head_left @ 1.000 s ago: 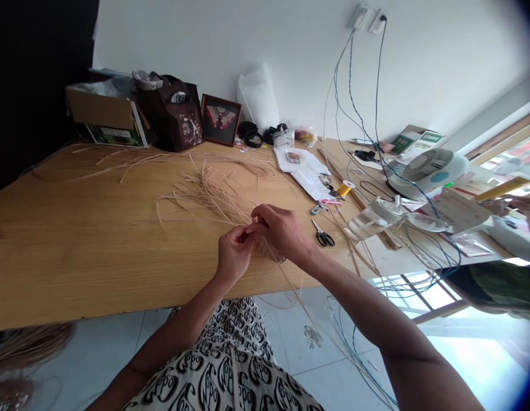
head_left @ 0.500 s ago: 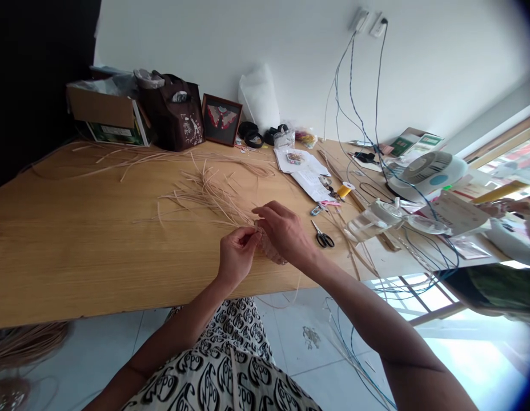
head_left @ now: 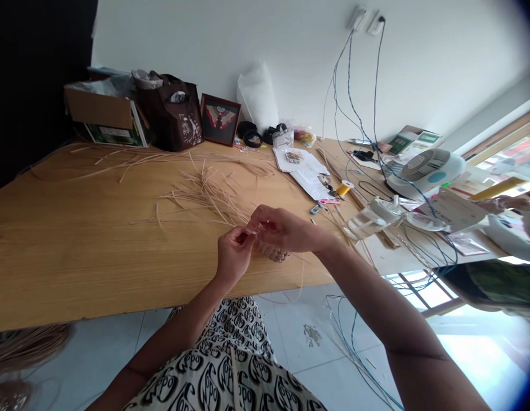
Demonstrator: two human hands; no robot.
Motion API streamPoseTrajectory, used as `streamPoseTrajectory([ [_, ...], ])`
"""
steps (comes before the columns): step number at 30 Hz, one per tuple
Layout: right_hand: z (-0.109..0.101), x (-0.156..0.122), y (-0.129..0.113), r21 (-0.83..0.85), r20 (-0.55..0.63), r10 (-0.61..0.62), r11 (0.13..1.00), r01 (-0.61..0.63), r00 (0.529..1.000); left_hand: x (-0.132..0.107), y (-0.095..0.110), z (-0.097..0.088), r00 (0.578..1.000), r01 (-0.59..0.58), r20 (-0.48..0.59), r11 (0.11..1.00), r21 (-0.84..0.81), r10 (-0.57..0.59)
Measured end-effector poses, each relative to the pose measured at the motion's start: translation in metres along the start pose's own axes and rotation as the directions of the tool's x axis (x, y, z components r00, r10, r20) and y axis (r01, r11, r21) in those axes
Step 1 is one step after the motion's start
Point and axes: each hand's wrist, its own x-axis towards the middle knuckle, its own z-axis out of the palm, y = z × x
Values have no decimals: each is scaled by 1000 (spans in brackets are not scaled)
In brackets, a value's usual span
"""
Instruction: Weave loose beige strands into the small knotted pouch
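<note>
My left hand (head_left: 233,256) and my right hand (head_left: 278,229) meet above the front edge of a wooden table (head_left: 76,240). Both hands are closed in a pinch on a thin pale rattan strip (head_left: 253,229) between them. Under my right hand hangs a small woven piece (head_left: 272,252), partly hidden by the fingers. Loose tails of the strip (head_left: 290,294) curl down below the table edge. A spread pile of similar pale strips (head_left: 209,191) lies on the table just beyond my hands.
Along the back wall stand a cardboard box (head_left: 104,117), a brown bag (head_left: 173,117) and a small framed picture (head_left: 220,119). Papers (head_left: 305,168), a yellow spool (head_left: 344,188), a white fan (head_left: 428,169) and blue cables (head_left: 354,114) crowd the right side. Another person's hand (head_left: 511,204) shows at the far right.
My right hand has turned and lifted slightly, its wrist now covering the black scissors seen earlier. My left hand has stayed in place, pinching the strip.
</note>
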Motion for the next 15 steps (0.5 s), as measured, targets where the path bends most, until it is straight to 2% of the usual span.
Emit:
streamPoseTrajectory([
  [3,-8,2,-9,265,65,48,962,-63,997,1,2,0,1000,-25,-9,1000,16,25],
  [6,-16,12,-20,437,-22,65,898,-49,998,3,3,-1,1000,-21,-17,999,49,22],
  [8,-22,23,-24,440,-166,52,898,27,985,6,1,-2,1000,7,-18,998,56,-6],
  [11,-28,42,-20,405,-362,27,905,131,932,9,-5,-4,998,62,-25,998,17,-61],
  [13,-28,52,-15,389,-437,38,909,150,899,11,-7,-5,994,102,-33,994,-23,-103],
  [15,-25,54,-9,345,-455,45,930,129,889,13,-7,-7,990,136,-34,989,-62,-139],
])
